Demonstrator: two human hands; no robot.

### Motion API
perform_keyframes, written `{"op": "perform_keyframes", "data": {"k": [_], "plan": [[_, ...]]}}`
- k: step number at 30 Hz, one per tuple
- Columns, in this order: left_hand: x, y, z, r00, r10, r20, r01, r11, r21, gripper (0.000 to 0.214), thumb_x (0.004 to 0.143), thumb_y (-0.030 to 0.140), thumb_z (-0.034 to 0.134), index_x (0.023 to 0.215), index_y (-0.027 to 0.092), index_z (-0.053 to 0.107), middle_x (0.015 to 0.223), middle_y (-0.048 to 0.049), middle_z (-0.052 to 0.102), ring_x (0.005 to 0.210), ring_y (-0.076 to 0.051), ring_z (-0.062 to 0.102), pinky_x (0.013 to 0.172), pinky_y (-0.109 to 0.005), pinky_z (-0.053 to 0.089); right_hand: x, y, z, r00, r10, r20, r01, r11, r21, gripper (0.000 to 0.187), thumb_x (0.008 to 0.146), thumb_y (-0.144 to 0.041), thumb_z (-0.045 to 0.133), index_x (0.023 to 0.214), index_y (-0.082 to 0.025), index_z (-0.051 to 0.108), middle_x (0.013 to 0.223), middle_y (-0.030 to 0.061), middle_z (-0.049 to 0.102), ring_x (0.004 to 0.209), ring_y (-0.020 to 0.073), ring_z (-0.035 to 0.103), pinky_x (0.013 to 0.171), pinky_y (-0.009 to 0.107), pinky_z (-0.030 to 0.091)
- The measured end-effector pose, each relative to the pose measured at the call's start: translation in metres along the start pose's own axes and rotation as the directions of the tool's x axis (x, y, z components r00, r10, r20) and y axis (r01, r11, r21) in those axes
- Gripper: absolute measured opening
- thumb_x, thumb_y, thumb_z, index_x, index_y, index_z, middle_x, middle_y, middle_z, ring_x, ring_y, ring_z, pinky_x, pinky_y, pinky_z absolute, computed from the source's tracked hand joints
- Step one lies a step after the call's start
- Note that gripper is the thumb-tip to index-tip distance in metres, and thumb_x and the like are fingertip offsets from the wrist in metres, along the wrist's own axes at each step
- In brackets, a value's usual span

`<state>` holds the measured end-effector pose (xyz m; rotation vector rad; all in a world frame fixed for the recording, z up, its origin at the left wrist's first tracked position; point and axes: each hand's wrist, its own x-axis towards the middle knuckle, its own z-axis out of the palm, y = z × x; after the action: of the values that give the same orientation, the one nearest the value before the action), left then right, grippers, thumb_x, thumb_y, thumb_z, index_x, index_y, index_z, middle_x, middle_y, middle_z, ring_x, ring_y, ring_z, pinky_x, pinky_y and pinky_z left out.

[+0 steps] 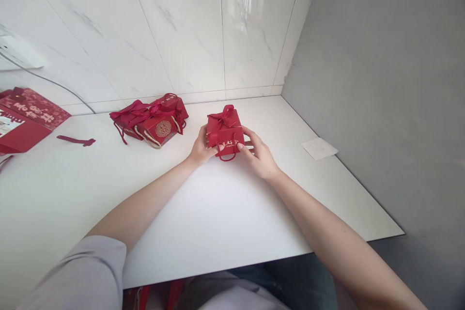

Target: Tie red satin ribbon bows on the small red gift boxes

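A small red gift box with a ribbon bow on top and a cord handle at its front stands on the white table. My left hand grips its left side with fingers curled round the front corner. My right hand holds its right side, thumb on the front face near the gold lettering.
Several more red ribboned gift boxes lie in a cluster to the left. A flat red carton sits at the far left, with a loose red ribbon piece near it. A white paper slip lies by the right wall.
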<state>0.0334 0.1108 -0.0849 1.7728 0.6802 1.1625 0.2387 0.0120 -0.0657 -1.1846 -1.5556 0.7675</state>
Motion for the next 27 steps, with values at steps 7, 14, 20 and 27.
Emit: {"op": "perform_keyframes", "data": {"k": [7,14,20,27], "plan": [[0.004,-0.015,-0.008,0.995,0.084,0.048,-0.087,0.994,0.069,0.076,0.075,0.053,0.071,0.137,0.026,0.038,0.134,-0.0134,0.054,0.121,-0.032,0.056,0.096,-0.048,0.050,0.001,0.001,-0.002,0.998,-0.010,-0.058,0.009,1.000,-0.014,0.044,0.094,-0.035,0.049,0.137,-0.029,0.044,0.139,0.0074,0.054,0.111,0.0241,0.062,0.083,0.039,0.056],[0.002,-0.007,-0.003,0.997,0.073,0.036,-0.079,0.975,0.207,0.088,0.064,0.047,0.082,0.136,0.023,0.036,0.138,-0.0160,0.050,0.122,-0.033,0.055,0.098,-0.051,0.048,0.004,0.009,-0.002,0.994,0.022,-0.108,-0.024,0.999,-0.022,0.045,0.086,-0.020,0.048,0.131,-0.026,0.047,0.131,0.0083,0.059,0.109,0.0245,0.063,0.077,0.037,0.057],[0.000,-0.002,-0.001,0.997,-0.054,0.048,0.033,0.934,0.356,0.086,0.061,0.042,0.084,0.131,0.021,0.041,0.139,-0.0168,0.052,0.128,-0.035,0.051,0.106,-0.059,0.038,0.011,0.024,-0.012,0.989,0.092,-0.115,-0.092,0.996,0.009,0.054,0.073,-0.007,0.040,0.121,-0.025,0.056,0.120,0.0046,0.066,0.102,0.0210,0.066,0.088,0.039,0.053],[-0.002,-0.007,-0.010,0.994,-0.110,0.010,0.104,0.962,0.253,0.082,0.056,0.035,0.086,0.124,0.019,0.044,0.128,-0.0151,0.059,0.117,-0.031,0.060,0.104,-0.054,0.042,0.015,0.043,-0.014,0.957,0.225,-0.182,-0.221,0.974,0.045,0.032,0.078,-0.024,0.049,0.108,-0.021,0.061,0.110,0.0078,0.070,0.088,0.0215,0.068,0.085,0.043,0.051]]}}
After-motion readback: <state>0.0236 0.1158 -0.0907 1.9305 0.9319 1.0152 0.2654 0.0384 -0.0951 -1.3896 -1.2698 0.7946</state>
